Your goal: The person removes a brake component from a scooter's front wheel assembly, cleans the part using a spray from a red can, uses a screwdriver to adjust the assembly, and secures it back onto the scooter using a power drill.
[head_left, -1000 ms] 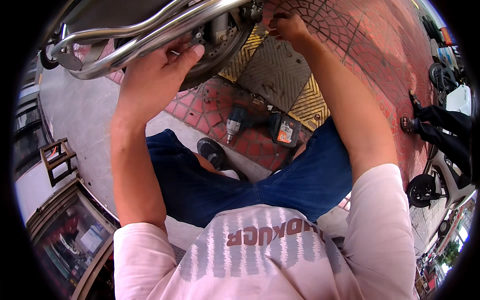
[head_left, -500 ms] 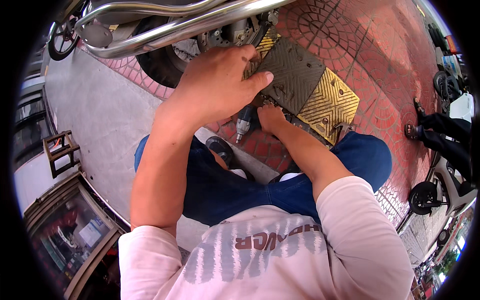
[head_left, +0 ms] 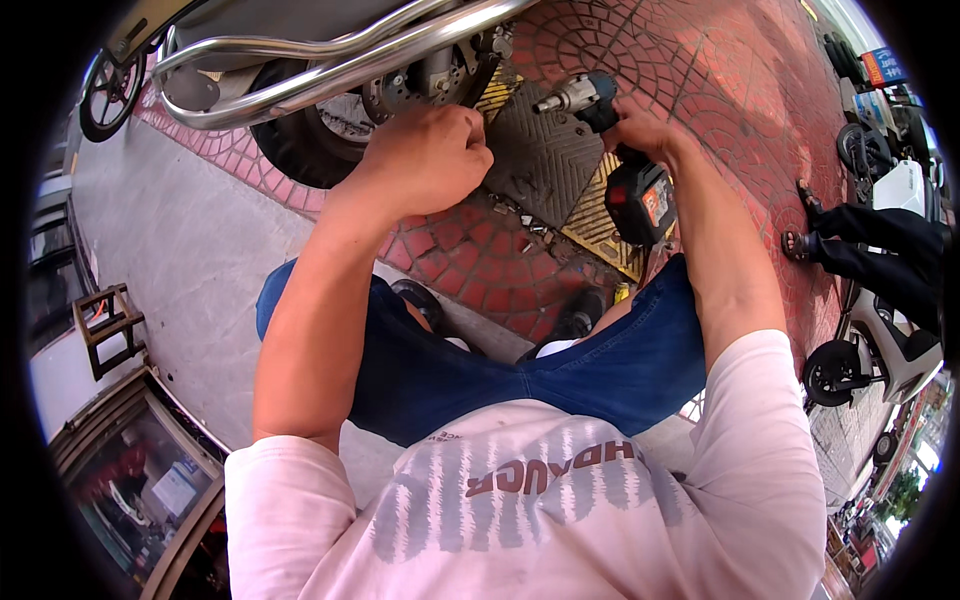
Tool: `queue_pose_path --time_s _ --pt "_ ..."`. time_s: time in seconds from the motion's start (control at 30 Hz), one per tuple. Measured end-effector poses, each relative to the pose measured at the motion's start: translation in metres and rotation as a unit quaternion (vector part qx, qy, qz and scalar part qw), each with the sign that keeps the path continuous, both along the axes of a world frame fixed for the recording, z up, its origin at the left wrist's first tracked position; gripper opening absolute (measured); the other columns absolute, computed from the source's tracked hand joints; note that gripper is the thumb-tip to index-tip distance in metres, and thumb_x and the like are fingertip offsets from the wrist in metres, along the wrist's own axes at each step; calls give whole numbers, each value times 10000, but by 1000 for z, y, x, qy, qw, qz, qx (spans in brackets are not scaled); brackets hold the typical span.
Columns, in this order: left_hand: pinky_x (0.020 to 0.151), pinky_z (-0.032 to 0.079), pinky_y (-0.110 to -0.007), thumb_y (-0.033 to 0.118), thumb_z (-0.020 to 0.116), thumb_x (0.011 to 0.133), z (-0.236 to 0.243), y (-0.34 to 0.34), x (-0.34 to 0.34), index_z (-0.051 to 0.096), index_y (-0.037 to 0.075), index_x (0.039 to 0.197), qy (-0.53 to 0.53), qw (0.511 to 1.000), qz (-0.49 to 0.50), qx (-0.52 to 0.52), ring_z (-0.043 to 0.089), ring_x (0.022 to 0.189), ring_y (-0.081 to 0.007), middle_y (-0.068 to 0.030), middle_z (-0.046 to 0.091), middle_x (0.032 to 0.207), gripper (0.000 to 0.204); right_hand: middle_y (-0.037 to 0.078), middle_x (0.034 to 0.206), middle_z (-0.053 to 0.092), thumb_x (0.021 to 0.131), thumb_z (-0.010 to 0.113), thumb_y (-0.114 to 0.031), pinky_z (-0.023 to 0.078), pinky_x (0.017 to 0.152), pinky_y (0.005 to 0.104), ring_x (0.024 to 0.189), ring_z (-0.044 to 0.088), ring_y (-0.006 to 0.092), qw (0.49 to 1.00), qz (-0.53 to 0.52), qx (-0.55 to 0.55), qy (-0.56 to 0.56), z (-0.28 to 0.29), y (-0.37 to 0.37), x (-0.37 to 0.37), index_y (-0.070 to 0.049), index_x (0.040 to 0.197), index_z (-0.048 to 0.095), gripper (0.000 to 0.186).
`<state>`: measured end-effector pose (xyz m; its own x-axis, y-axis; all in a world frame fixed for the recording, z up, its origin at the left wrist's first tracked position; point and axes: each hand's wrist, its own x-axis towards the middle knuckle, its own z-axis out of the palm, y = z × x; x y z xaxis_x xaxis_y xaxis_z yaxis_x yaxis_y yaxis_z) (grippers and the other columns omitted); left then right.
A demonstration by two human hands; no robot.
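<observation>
My right hand [head_left: 640, 130] grips a cordless impact wrench [head_left: 597, 100] by its handle, raised over the ramp. Its silver socket end points left toward the wheel, and its black battery [head_left: 640, 203] hangs below the hand. Just in front of the wheel [head_left: 285, 135] with its brake disc [head_left: 378, 98], my left hand [head_left: 432, 155] is closed with curled fingers. Whether anything small is inside those fingers is hidden. Small metal parts [head_left: 540, 232] lie on the ground at the ramp's near edge.
A chrome tube bar [head_left: 330, 78] runs above the wheel. The black-and-yellow rubber ramp [head_left: 540, 150] lies on red paving. A person in dark trousers [head_left: 880, 235] stands at right near a parked scooter [head_left: 885, 365]. A wooden stool [head_left: 108, 325] and a glass-fronted cabinet [head_left: 140, 480] are at left.
My right hand has lifted the impact wrench off the ground and brought it up to the right. My left hand has curled its fingers in and dropped slightly.
</observation>
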<state>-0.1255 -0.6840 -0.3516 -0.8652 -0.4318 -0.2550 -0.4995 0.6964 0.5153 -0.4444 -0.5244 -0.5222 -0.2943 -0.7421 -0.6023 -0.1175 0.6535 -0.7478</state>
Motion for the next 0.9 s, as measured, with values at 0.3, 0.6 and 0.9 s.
queue_pose_path --time_s 0.3,0.6,0.9 --pt "907 569 -486 259 637 875 -212 78 -51 736 15 1074 -199 978 -36 45 721 1055 -383 -200 748 1121 330 68 730 601 739 707 -33 483 541 347 596 595 193 954 -242 -170 41 97 61 -76 -30 910 578 214" --pt "910 578 -505 255 674 893 -322 161 -26 621 8 1214 -222 974 13 44 709 1071 -420 -246 728 1111 409 60 645 551 719 658 20 417 469 369 519 513 199 915 -325 -238 -2 138 41 -64 -73 789 577 142" --pt "883 581 -504 215 707 862 -351 147 -10 586 32 1206 -140 989 30 -20 697 1019 -421 -237 628 1197 408 40 633 536 748 702 -39 390 495 344 532 490 182 916 -339 -209 -51 119 24 -84 -82 781 615 103"
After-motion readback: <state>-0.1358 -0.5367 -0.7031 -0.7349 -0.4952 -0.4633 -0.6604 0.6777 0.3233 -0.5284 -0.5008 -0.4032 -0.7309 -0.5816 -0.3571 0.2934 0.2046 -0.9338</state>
